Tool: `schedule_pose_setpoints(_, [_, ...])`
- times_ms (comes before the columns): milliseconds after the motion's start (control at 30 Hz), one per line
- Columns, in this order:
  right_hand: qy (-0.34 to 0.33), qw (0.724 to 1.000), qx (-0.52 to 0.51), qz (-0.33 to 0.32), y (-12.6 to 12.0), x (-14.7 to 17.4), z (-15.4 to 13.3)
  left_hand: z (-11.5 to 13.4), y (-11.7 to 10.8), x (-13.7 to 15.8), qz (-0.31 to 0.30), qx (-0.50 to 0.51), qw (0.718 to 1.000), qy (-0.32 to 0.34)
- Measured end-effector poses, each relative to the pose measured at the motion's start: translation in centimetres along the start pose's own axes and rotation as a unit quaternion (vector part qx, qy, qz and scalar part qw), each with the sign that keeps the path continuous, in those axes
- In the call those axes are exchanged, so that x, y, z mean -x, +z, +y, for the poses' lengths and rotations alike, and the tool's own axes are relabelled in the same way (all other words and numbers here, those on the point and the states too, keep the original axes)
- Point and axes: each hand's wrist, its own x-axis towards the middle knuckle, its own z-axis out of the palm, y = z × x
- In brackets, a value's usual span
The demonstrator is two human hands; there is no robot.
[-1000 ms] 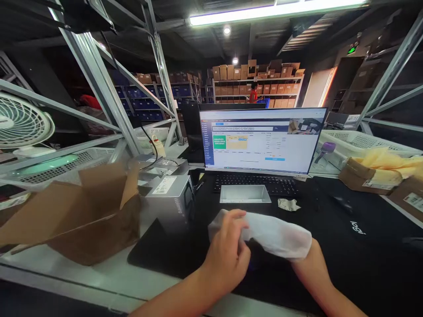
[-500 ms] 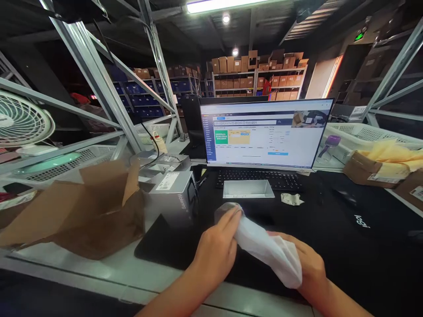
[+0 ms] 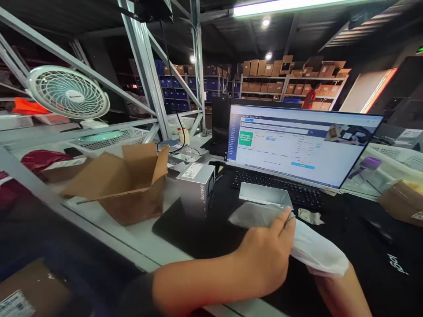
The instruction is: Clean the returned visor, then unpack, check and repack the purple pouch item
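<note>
A thin, soft white bag [image 3: 317, 246] stretches at a slant above the black desk mat, its greyish, see-through end [image 3: 253, 215] reaching left. My left hand [image 3: 267, 255] is closed on the bag's middle, thumb and fingers pinched together. Under the right end lies my right hand [image 3: 343, 281], gripping the bag from below; the bag covers its fingers. Whatever is inside the bag is hidden. Just behind the greyish end sits an open, shallow silver-grey box part [image 3: 264, 193]. A grey printed box [image 3: 197, 187] stands to the left of my hands.
An open cardboard box [image 3: 132, 193] stands at the left. Behind the mat are a monitor [image 3: 297, 145] and a keyboard [image 3: 307, 193]. A crumpled paper scrap [image 3: 310, 216] and a dark mouse [image 3: 378, 229] lie at the right. A fan [image 3: 69, 92] stands far left.
The view has turned left, so the scene sits further right. My left hand has slid along the bag, and more greyish bag shows beyond it. My right hand is now mostly covered.
</note>
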Motion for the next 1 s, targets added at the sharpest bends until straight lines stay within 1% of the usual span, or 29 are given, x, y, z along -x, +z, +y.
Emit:
schedule_pose_setpoints(67, [-0.007,0.999,0.037,0.015,-0.8,0.4,-0.7,0.2,0.3,-0.1,0.005,0.000,1.000,0.009])
schedule_pose_setpoints(133, [-0.016,0.996,0.084,0.038,-1.3,0.6,-1.4,0.4,0.7,0.0,0.007,0.019,0.999,0.035])
schedule_pose_setpoints(200, [-0.041,0.988,0.126,0.082,-1.3,0.5,-1.8,0.7,1.3,0.2,0.005,0.032,0.996,0.086])
schedule_pose_setpoints(233, [-0.066,0.984,0.139,0.089,-1.1,0.4,-2.0,0.8,1.5,0.3,0.008,0.031,0.993,0.116])
schedule_pose_setpoints(267, [-0.104,0.981,0.147,0.078,-0.9,0.3,-2.1,0.9,1.7,0.4,0.013,0.029,0.989,0.142])
schedule_pose_setpoints(333, [-0.197,0.969,0.147,0.009,-0.4,0.2,-2.3,1.0,2.1,0.8,0.032,0.028,0.984,0.171])
schedule_pose_setpoints(400, [-0.252,0.956,0.132,-0.064,-0.1,0.3,-2.8,1.1,2.5,1.4,0.063,0.052,0.982,0.168])
schedule_pose_setpoints(433, [-0.263,0.954,0.125,-0.077,-0.1,0.4,-3.0,1.1,2.7,1.8,0.087,0.073,0.981,0.155])
schedule_pose_setpoints(500, [-0.254,0.957,0.119,-0.071,0.0,0.5,-3.5,1.0,3.5,2.9,0.159,0.104,0.977,0.100])
schedule_pose_setpoints(567, [-0.207,0.969,0.125,-0.052,0.0,0.4,-3.9,0.9,4.5,4.2,0.223,0.116,0.968,0.010])
schedule_pose_setpoints(600, [-0.169,0.976,0.130,-0.042,0.0,0.4,-4.0,0.7,5.0,4.8,0.230,0.116,0.965,-0.038])
schedule_pose_setpoints(633, [-0.126,0.983,0.131,-0.039,0.1,0.2,-4.0,0.5,5.5,5.3,0.220,0.115,0.966,-0.080])
schedule_pose_setpoints(667, [-0.084,0.988,0.123,-0.042,0.2,0.1,-4.0,0.3,5.7,5.7,0.192,0.111,0.969,-0.112])
schedule_pose_setpoints(700, [-0.048,0.992,0.108,-0.050,0.3,-0.1,-3.9,0.0,5.9,6.0,0.154,0.106,0.974,-0.127])
schedule_pose_setpoints(767, [-0.009,0.996,0.068,-0.065,0.7,-0.7,-3.8,-0.5,5.8,6.5,0.094,0.090,0.986,-0.109])
schedule_pose_setpoints(800, [-0.005,0.996,0.052,-0.071,1.0,-1.0,-3.7,-0.6,5.6,6.7,0.080,0.089,0.989,-0.087])
schedule_pose_setpoints(867, [-0.017,0.996,0.040,-0.083,1.6,-1.7,-3.7,-0.8,5.0,6.9,0.080,0.120,0.988,-0.052])
schedule_pose_setpoints(900, [-0.029,0.994,0.043,-0.094,1.9,-2.1,-3.7,-0.8,4.8,7.0,0.085,0.150,0.984,-0.047])
schedule_pose_setpoints(1000, [-0.052,0.984,0.097,-0.139,2.6,-3.2,-4.0,-0.8,4.2,7.4,0.083,0.244,0.964,-0.072])
